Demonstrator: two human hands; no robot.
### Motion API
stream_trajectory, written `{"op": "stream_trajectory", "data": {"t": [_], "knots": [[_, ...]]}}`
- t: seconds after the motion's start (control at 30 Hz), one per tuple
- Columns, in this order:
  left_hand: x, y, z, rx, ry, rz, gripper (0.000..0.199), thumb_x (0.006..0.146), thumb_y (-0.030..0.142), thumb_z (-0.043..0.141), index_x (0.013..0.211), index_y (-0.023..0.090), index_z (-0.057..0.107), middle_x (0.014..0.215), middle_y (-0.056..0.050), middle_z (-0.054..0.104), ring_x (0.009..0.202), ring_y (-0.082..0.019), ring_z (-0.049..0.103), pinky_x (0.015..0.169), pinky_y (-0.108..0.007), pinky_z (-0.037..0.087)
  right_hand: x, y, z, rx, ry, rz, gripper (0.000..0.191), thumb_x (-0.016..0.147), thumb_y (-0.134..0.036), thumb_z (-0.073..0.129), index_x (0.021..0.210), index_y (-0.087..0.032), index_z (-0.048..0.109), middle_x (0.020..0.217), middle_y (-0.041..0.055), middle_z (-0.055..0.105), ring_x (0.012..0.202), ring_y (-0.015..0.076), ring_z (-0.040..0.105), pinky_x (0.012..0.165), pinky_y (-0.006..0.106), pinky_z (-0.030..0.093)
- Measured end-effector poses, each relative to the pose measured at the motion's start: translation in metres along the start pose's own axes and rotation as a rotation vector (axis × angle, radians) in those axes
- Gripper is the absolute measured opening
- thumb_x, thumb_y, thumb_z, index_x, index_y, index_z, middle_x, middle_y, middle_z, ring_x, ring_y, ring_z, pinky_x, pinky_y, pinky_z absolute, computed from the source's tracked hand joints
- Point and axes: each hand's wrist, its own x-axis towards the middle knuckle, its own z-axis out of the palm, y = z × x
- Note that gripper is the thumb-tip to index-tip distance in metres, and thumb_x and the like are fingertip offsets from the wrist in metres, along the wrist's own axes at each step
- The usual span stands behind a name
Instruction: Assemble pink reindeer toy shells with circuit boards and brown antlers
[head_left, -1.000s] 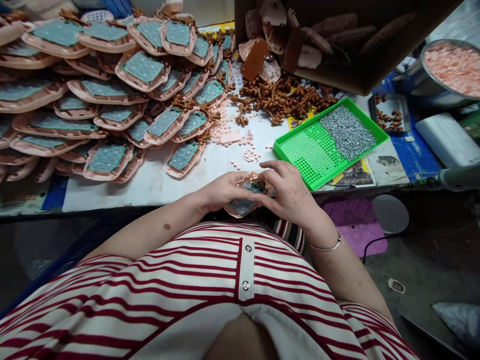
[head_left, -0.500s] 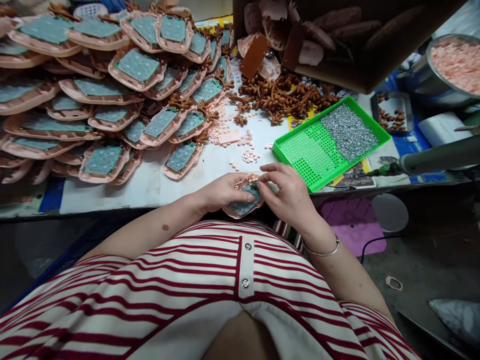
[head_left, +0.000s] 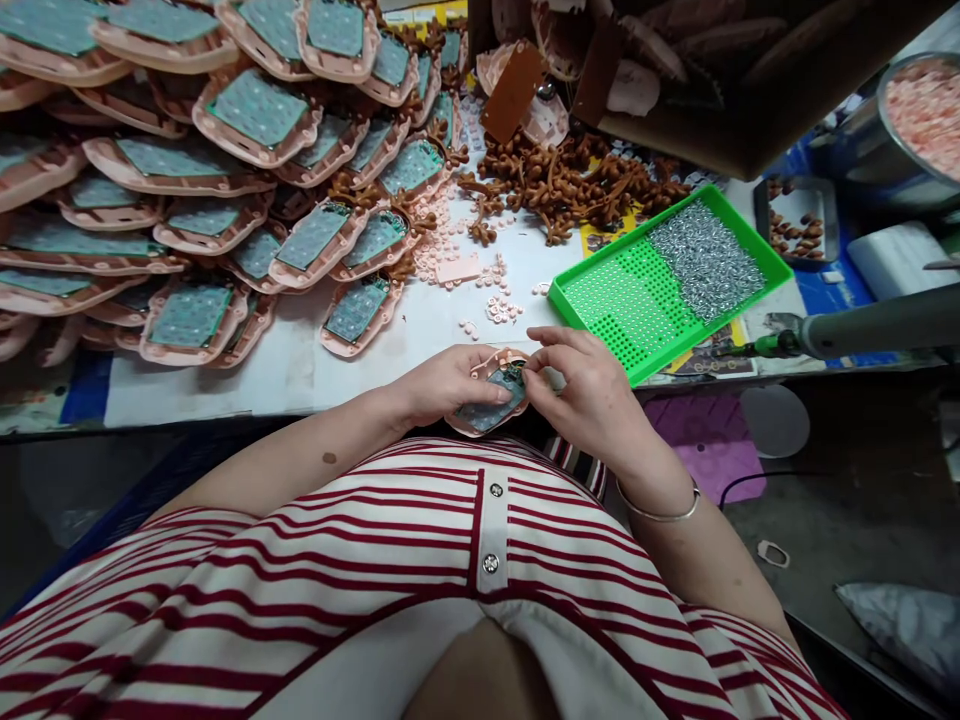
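Observation:
Low at the table's front edge, my left hand (head_left: pixel 450 385) grips a pink plastic shell half (head_left: pixel 480 428) with a blue-green circuit board (head_left: pixel 484 408) set in it; its thumb lies across the board. My right hand (head_left: pixel 581 385) is at the shell's right end, thumb and forefinger pinched together beside the board's upper corner. Thin dark wires show near those fingertips. Whatever the pinch holds is too small to make out. Just beyond the hands lie small pink rings and bits (head_left: pixel 501 308) on the white table top (head_left: pixel 300 375).
Similar shells with boards (head_left: pixel 259 105) are stacked at the left. Brown plastic pieces (head_left: pixel 577 190) lie in a heap before a carton (head_left: pixel 720 150). A green tray (head_left: pixel 634 300) holds screws. A power screwdriver (head_left: pixel 862 325) juts in from the right, near a small dark tray (head_left: pixel 799 215).
My right hand has shifted slightly right, and more wire shows by its fingertips. My left hand keeps its grip on the shell. The view has tilted a little.

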Motion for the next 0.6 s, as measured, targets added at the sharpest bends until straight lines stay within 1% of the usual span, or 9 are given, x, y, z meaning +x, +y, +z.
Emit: {"op": "stream_trajectory", "data": {"t": [0.1,0.2,0.27,0.4,0.5,0.6], "knots": [[0.0009,0.0004,-0.0015,-0.022,0.012,-0.007,0.033,0.063,0.019,0.082,0.094,0.013,0.071,0.080,-0.004,0.072,0.070,-0.015,0.065,0.070,-0.027,0.050,-0.0003,-0.0015,-0.0009,0.010,0.001,-0.011,0.013,0.092,-0.027,0.057,0.093,-0.019,0.067,0.121,0.0147,0.069,0.111,0.0275,0.065,0.096,0.047,0.052],[0.0016,0.0013,-0.0033,-0.022,0.006,-0.002,0.031,0.064,0.019,0.081,0.092,0.012,0.070,0.080,-0.005,0.072,0.071,-0.017,0.067,0.071,-0.027,0.050,-0.0018,-0.0007,0.0012,0.015,0.013,-0.035,0.022,0.094,-0.032,0.055,0.109,-0.020,0.066,0.127,0.0147,0.065,0.116,0.0277,0.062,0.097,0.047,0.052],[0.0017,0.0020,-0.0037,-0.007,-0.001,-0.003,0.030,0.065,0.019,0.080,0.093,0.012,0.070,0.080,-0.005,0.073,0.071,-0.017,0.067,0.071,-0.028,0.051,-0.0029,0.0013,0.0038,-0.021,0.013,-0.053,0.025,0.096,-0.033,0.052,0.113,-0.021,0.066,0.129,0.0150,0.063,0.116,0.0280,0.061,0.097,0.047,0.051],[0.0015,0.0026,-0.0024,0.003,-0.008,-0.013,0.031,0.065,0.018,0.079,0.094,0.012,0.070,0.081,-0.005,0.073,0.072,-0.017,0.067,0.072,-0.028,0.051,-0.0032,0.0047,0.0076,-0.092,-0.015,-0.080,0.026,0.098,-0.031,0.046,0.108,-0.019,0.067,0.129,0.0164,0.063,0.114,0.0290,0.061,0.096,0.048,0.050],[0.0012,0.0018,-0.0016,-0.005,-0.009,-0.018,0.033,0.065,0.018,0.080,0.096,0.012,0.070,0.082,-0.005,0.072,0.074,-0.017,0.067,0.073,-0.028,0.051,-0.0024,0.0044,0.0077,-0.082,-0.033,-0.073,0.024,0.099,-0.029,0.043,0.102,-0.019,0.065,0.126,0.0157,0.065,0.112,0.0282,0.060,0.094,0.047,0.049],[0.0009,0.0012,-0.0016,-0.010,-0.010,-0.025,0.032,0.065,0.019,0.080,0.094,0.012,0.069,0.082,-0.005,0.072,0.073,-0.017,0.067,0.073,-0.028,0.051,-0.0021,0.0036,0.0075,-0.060,-0.033,-0.056,0.024,0.099,-0.028,0.042,0.099,-0.019,0.064,0.122,0.0147,0.066,0.110,0.0276,0.061,0.093,0.047,0.049]]}}
